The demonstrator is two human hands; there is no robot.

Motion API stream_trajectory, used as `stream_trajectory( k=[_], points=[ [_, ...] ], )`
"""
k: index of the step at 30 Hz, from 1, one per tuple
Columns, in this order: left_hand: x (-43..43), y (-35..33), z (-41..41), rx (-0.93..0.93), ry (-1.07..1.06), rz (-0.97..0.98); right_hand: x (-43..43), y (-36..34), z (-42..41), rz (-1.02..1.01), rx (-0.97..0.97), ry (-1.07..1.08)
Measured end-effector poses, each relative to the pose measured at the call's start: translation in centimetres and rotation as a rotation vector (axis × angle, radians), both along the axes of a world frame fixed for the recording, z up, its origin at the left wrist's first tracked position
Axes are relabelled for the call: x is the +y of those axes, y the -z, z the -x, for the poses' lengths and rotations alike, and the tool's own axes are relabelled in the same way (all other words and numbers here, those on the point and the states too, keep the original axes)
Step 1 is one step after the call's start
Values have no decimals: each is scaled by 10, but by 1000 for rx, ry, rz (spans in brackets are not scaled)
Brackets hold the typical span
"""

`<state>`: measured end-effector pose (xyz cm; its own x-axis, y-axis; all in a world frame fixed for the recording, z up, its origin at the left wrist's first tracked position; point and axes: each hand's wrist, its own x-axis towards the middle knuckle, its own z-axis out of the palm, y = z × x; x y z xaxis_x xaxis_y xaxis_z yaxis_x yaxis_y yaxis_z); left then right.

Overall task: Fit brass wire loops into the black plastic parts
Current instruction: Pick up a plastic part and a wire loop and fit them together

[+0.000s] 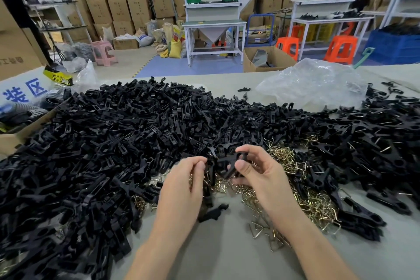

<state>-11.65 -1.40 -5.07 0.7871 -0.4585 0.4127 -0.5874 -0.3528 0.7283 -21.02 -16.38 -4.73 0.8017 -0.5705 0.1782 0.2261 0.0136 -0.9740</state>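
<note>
A black plastic part [229, 163] is held up between both hands above the table. My right hand [256, 170] pinches its right end with thumb and fingers. My left hand [186, 179] grips its left end, fingertips curled around it. A heap of brass wire loops [295, 191] lies under and to the right of my hands. A very large pile of black plastic parts [113, 143] covers the table to the left and behind. Whether a loop is in the held part is hidden by my fingers.
A loose black part [213, 211] lies on the grey table [218, 252] just below my hands. More black parts [375, 143] spread to the right. A crumpled clear plastic bag [313, 82] sits at the back right, a cardboard box [13, 136] at the left edge.
</note>
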Motion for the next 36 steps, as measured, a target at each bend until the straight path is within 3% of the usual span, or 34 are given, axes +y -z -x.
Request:
stream_trajectory(
  k=[2, 5, 13, 22, 28, 36],
  points=[
    [4, 6, -7, -181, -117, -221, -3, -1, 0, -40, -36, 37],
    [11, 10, -14, -159, -257, -496, -4, -1, 0, -77, -35, 71],
    [12, 7, -18, -145, -27, -619, -2, 0, 1, -43, -9, 72],
    [9, 4, -13, -50, -75, -198, -2, -3, 1, -53, 2, 93],
    [8, 2, -11, -48, -75, -54, -1, -3, 2, -60, 6, 83],
    [2, -6, -7, 269, -52, 304, 2, -5, 3, -48, 52, -3]
  ],
)
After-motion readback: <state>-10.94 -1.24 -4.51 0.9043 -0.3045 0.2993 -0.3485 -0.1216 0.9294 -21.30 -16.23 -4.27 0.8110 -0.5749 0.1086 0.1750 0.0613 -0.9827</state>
